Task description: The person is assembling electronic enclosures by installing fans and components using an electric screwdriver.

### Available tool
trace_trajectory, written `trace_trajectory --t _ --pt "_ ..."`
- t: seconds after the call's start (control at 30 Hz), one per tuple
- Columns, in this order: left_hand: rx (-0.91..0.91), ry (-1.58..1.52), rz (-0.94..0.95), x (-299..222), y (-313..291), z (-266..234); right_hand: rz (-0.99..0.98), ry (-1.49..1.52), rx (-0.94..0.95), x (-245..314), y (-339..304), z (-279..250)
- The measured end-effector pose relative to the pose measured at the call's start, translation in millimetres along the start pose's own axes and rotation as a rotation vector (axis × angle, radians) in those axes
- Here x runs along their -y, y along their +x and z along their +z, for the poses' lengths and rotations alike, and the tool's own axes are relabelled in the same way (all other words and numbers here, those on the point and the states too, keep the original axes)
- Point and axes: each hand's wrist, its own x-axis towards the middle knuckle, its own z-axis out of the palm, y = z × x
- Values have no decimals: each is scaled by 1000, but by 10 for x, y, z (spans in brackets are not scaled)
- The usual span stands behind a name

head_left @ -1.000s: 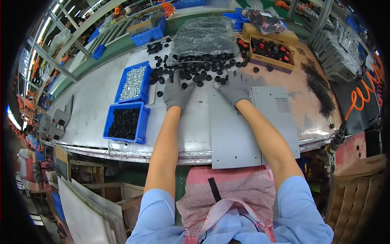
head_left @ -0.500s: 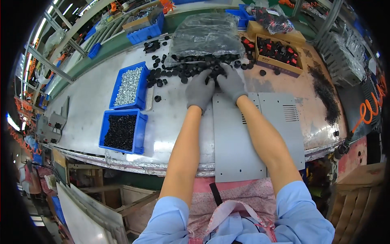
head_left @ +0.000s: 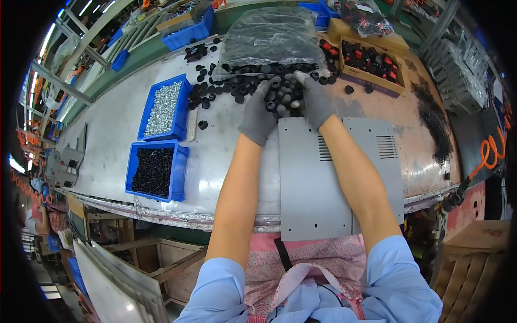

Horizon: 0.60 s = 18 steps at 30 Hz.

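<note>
Both of my hands wear grey gloves. My left hand (head_left: pixel 259 114) and my right hand (head_left: pixel 316 101) are cupped toward each other around a heap of small round black caps (head_left: pixel 284 96). The fingers curl about the heap from both sides; some fingertips are hidden among the pieces. More loose black caps (head_left: pixel 232 86) lie scattered behind and to the left of my hands, in front of a clear plastic bag (head_left: pixel 269 37). Just below the hands, flat grey metal panels (head_left: pixel 315 188) with vent slots and small holes lie at the table's front edge, under my right forearm.
To the left stand a blue bin of silver metal fasteners (head_left: pixel 182 127) and a blue bin of small black parts (head_left: pixel 180 180). At the back right is a cardboard box (head_left: pixel 371 85) of black and red parts. A coiled orange hose (head_left: pixel 487 153) hangs at the right.
My hands have drawn slightly apart and now cup a gathered heap of black caps between them. The view has shifted a little.
</note>
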Motion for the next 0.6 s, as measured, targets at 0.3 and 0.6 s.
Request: trace_trajectory --t 0.3,0.6 --pt "-38 221 181 86 -83 111 8 -103 32 -27 58 -117" --pt "-67 81 171 16 -106 47 -187 -471 -164 -6 -36 -118"
